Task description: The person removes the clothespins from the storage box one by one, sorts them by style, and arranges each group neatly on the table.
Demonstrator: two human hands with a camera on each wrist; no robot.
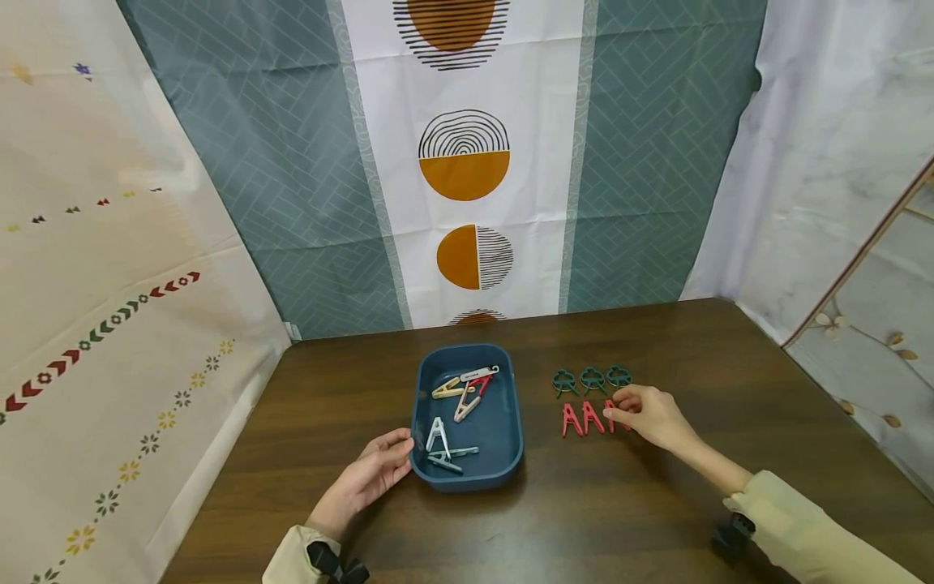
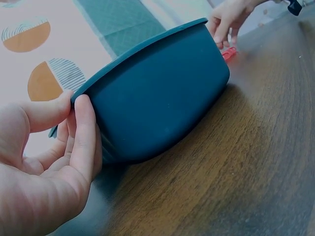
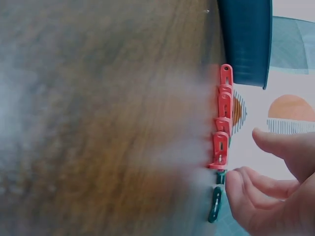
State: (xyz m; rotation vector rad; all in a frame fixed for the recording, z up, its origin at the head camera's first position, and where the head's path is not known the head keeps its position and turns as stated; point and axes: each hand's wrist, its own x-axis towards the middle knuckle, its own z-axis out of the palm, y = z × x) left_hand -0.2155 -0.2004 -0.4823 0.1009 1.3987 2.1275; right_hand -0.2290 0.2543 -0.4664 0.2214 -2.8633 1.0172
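Observation:
My left hand [image 1: 370, 474] pinches the rim of a dark blue plastic bin [image 1: 503, 442] at its left side, thumb over the edge and fingers against the outer wall. Inside the bin lie several clothespins [image 1: 468, 403], in cream, yellow, red, white and grey-green. To the right of the bin, three red clothespins [image 1: 571, 419] stand in a row on the table. Over the rightmost one hovers my right hand [image 1: 652, 415]; in the right wrist view its thumb and fingers are apart, with nothing between them.
Behind the red row, three green clips [image 1: 592, 379] with rounded tops form a second row. Everything stands on a dark brown wooden table [image 1: 350, 381]. A patterned cloth [image 1: 474, 97] hangs behind the table's far edge, with more cloth at both sides.

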